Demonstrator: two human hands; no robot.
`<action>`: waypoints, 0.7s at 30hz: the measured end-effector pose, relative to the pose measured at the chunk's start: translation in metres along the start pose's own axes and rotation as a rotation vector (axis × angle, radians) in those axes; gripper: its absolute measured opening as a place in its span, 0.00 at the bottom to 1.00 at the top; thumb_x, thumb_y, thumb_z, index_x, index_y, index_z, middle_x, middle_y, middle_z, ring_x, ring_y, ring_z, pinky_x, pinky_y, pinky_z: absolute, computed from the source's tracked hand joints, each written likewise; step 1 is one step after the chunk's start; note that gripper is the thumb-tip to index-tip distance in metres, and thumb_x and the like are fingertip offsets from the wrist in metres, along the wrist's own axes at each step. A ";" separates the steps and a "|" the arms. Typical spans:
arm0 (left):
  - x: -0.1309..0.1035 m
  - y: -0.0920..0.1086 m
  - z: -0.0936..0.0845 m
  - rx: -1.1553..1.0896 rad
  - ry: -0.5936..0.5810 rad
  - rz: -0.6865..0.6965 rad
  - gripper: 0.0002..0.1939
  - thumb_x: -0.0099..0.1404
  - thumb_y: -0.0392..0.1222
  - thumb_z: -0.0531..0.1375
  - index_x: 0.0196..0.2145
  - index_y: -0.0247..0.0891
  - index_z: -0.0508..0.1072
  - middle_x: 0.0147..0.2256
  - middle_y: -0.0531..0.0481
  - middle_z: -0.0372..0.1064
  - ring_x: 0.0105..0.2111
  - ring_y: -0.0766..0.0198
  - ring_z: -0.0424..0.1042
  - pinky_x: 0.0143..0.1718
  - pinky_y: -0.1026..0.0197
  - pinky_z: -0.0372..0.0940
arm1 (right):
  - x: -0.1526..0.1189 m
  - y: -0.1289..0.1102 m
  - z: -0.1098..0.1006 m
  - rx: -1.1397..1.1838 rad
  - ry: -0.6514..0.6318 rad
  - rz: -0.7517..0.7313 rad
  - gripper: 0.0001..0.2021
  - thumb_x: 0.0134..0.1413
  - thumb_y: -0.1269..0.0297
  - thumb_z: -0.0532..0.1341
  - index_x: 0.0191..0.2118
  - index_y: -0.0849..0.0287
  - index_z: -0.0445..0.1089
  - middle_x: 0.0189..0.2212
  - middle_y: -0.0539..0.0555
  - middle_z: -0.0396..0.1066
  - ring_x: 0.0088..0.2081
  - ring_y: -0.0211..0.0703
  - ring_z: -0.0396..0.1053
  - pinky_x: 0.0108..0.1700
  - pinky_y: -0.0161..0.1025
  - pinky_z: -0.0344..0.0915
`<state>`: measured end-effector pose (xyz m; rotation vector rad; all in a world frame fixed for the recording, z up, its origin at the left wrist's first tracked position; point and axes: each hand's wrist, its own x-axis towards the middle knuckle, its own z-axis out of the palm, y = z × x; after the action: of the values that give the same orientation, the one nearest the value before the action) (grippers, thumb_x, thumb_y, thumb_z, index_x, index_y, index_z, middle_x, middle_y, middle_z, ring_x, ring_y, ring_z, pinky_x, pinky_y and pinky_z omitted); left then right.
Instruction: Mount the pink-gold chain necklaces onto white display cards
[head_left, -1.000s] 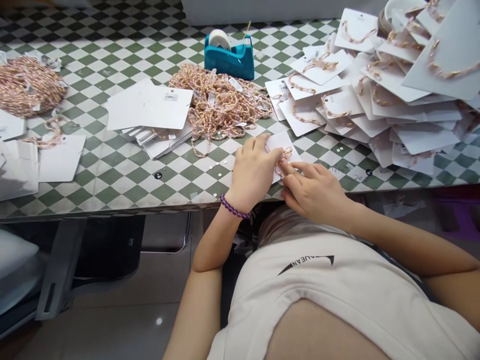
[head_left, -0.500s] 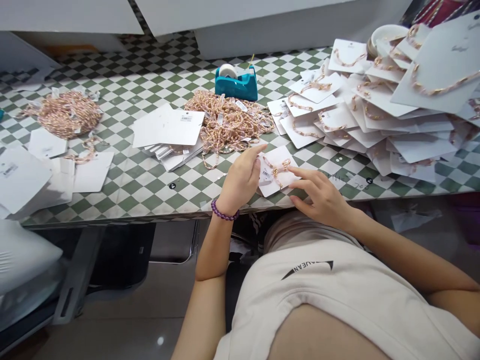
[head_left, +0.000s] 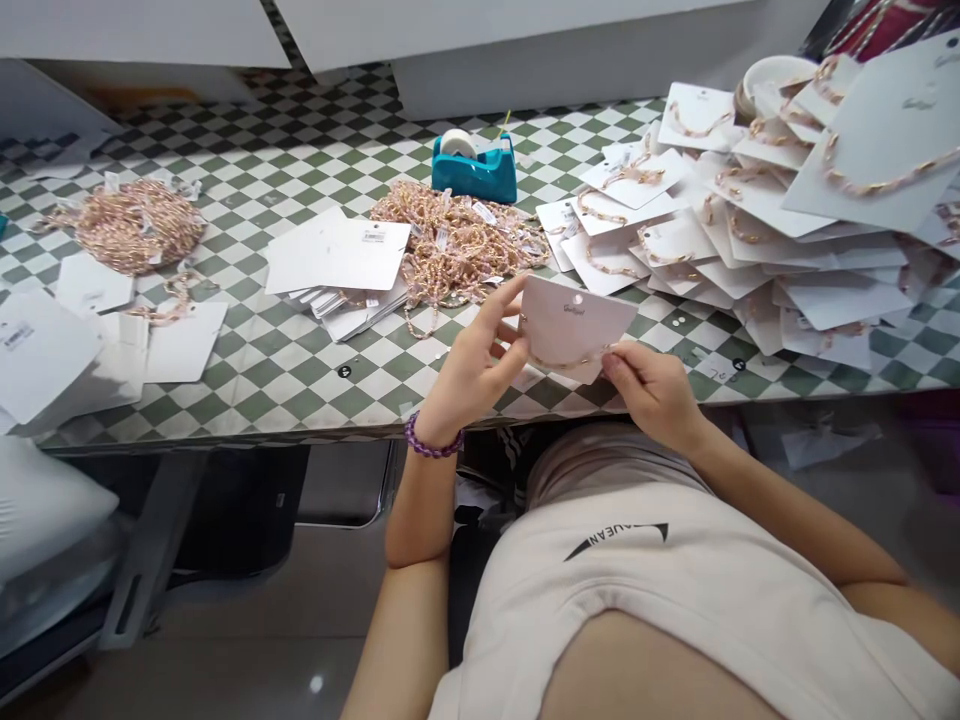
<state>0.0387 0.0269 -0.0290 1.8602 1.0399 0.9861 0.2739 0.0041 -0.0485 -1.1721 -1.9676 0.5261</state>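
Between my hands a white jewellery card (head_left: pixel 574 318) is held up off the table, tilted, with dark lettering and a punched hole near its top. A pink-and-gold beaded necklace (head_left: pixel 564 364) curves across the card's lower part. My left hand (head_left: pixel 480 360) grips the card's left edge between thumb and fingers. At the lower right corner, my right hand (head_left: pixel 651 388) pinches the card. Just beyond the card lies a heap of loose pink-and-gold beaded strands (head_left: pixel 457 245), some with small white tags.
A teal tape dispenser (head_left: pixel 474 170) stands behind the heap. Blank-looking cards (head_left: pixel 337 255) are stacked left of it. Many carded necklaces (head_left: pixel 750 215) pile up at the right. Another strand heap (head_left: pixel 139 228) and more cards (head_left: pixel 49 350) lie at the far left on the checked tablecloth (head_left: pixel 285 390).
The card was lying on the table, tagged side up with strands gathered on it. Now it is lifted and turned over, showing its lettered face, and both hands grip it.
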 end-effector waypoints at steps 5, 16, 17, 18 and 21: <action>0.002 -0.003 0.007 0.063 0.015 -0.071 0.29 0.71 0.49 0.54 0.67 0.50 0.53 0.41 0.48 0.72 0.28 0.67 0.68 0.28 0.64 0.69 | 0.005 -0.001 0.001 0.330 0.055 0.381 0.20 0.61 0.44 0.58 0.33 0.57 0.71 0.21 0.49 0.66 0.23 0.36 0.64 0.26 0.34 0.64; 0.006 -0.013 0.016 0.034 0.068 -0.085 0.33 0.69 0.50 0.58 0.67 0.50 0.52 0.36 0.51 0.70 0.26 0.68 0.66 0.27 0.65 0.67 | 0.010 0.002 0.006 0.417 0.020 0.444 0.21 0.58 0.43 0.61 0.29 0.59 0.68 0.22 0.49 0.65 0.23 0.34 0.61 0.26 0.33 0.61; 0.006 -0.013 0.015 0.036 0.072 -0.082 0.32 0.69 0.50 0.58 0.67 0.49 0.52 0.36 0.51 0.70 0.26 0.68 0.66 0.26 0.65 0.67 | 0.011 0.000 0.007 0.412 0.012 0.436 0.21 0.58 0.43 0.61 0.29 0.59 0.68 0.22 0.48 0.66 0.23 0.34 0.61 0.26 0.33 0.60; 0.006 -0.012 0.015 0.036 0.077 -0.081 0.32 0.69 0.51 0.57 0.67 0.49 0.52 0.36 0.50 0.70 0.26 0.68 0.65 0.26 0.65 0.66 | 0.012 -0.001 0.009 0.407 0.006 0.429 0.21 0.57 0.43 0.61 0.29 0.59 0.69 0.21 0.48 0.66 0.23 0.34 0.61 0.26 0.33 0.60; 0.007 -0.009 0.014 0.015 0.078 -0.072 0.30 0.70 0.52 0.56 0.66 0.50 0.53 0.38 0.49 0.71 0.25 0.69 0.65 0.25 0.65 0.65 | 0.017 -0.006 0.007 0.381 0.022 0.414 0.24 0.56 0.39 0.60 0.27 0.59 0.67 0.20 0.49 0.64 0.22 0.34 0.60 0.24 0.34 0.58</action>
<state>0.0507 0.0329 -0.0413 1.7956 1.1552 1.0179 0.2603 0.0160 -0.0421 -1.3253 -1.5150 1.0452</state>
